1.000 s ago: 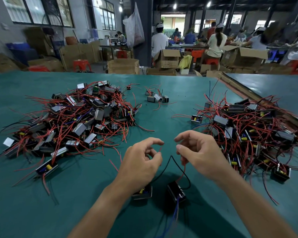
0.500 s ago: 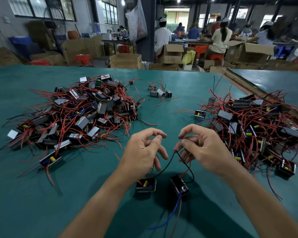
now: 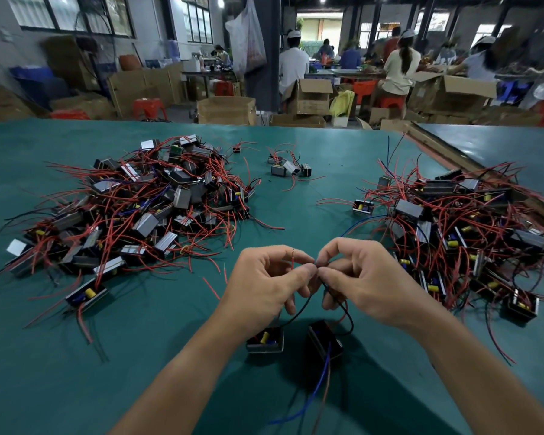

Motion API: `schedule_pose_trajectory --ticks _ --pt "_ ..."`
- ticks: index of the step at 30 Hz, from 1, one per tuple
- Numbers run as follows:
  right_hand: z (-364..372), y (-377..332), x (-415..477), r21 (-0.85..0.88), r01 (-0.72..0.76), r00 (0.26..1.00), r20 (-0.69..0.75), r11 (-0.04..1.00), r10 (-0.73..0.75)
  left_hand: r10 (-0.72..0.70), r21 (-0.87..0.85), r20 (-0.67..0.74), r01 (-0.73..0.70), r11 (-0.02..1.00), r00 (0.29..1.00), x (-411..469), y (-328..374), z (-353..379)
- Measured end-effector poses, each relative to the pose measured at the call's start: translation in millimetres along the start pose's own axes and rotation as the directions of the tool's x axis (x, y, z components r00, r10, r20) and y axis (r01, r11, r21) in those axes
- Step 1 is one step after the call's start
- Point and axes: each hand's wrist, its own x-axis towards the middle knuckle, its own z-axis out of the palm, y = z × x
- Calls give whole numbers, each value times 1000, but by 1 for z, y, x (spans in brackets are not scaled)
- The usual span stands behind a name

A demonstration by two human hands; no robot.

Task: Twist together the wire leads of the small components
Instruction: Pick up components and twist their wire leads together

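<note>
Two small black box components lie on the green table just below my hands: the left component [image 3: 265,340] with a yellow part inside, and the right component [image 3: 324,342] with blue and brown leads trailing toward me. Black wire leads [image 3: 299,312] rise from them to my fingers. My left hand [image 3: 264,287] and my right hand [image 3: 365,281] meet fingertip to fingertip, each pinching the lead ends between thumb and forefinger. A red lead end [image 3: 292,260] sticks up from my left hand.
A big heap of components with red wires [image 3: 132,208] covers the table's left. A second heap [image 3: 459,233] lies at the right, near the table edge [image 3: 490,180]. A few loose components [image 3: 288,167] sit at the far middle. People work among cardboard boxes beyond.
My hands have come together from a small gap until their fingertips touch. Both now pinch the lead ends at one spot.
</note>
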Motion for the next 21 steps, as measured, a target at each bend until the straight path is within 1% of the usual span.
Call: schedule_pose_trajectory --ticks 4,10,13,17,19,21 --pt "1 0 0 -28 14 1000 -18 999 -15 12 50 -12 -12 999 1000 1 -1 -2" --pt "2 -1 -1 34 -1 999 -52 999 3 -18 138 25 14 990 1000 0 -2 -1" --pt "1 -1 -1 -34 9 999 -50 999 -11 -48 191 43 39 981 998 -1 -1 0" --pt "-3 -3 -2 -96 -25 999 18 995 27 -50 269 28 40 962 998 -3 0 0" --pt "-3 -4 -3 -107 -39 998 40 994 43 -49 260 29 40 965 998 -4 2 -1" --pt "-3 -4 -3 -110 -48 998 24 993 51 -53 212 27 46 976 998 -3 5 0"
